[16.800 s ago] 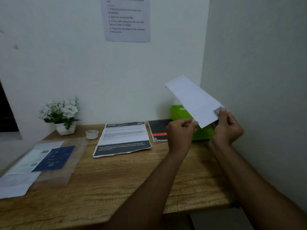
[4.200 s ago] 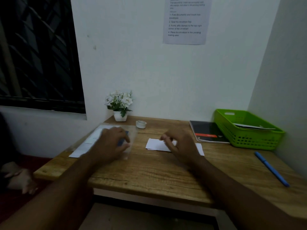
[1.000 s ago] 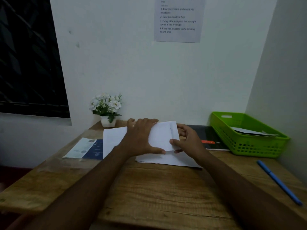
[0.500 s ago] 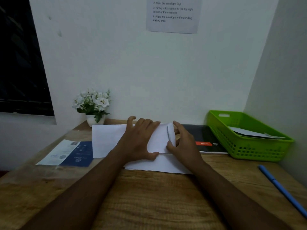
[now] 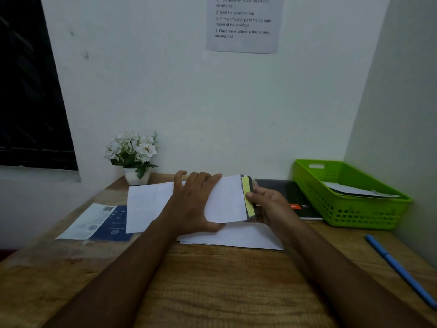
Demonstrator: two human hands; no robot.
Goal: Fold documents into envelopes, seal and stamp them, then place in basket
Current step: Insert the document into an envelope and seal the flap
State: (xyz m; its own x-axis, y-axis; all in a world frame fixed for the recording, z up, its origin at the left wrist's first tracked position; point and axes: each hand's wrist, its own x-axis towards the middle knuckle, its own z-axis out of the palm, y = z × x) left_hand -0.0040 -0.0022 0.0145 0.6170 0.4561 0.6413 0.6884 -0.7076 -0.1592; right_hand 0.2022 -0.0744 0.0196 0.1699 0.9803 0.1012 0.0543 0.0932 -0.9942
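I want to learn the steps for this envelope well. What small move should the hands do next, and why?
Probably the right hand should bend the yellow-striped flap fully back to open the mouth. Its thumb lies on that flap with the fingers curled behind it, the left hand presses the envelope flat, and white paper lies outside, under the envelope.

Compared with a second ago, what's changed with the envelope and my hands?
The right hand has folded the envelope flap open to the right, yellow side up, and pinches it. The left hand still presses the envelope flat. Basket, pen and flowers are unmoved.
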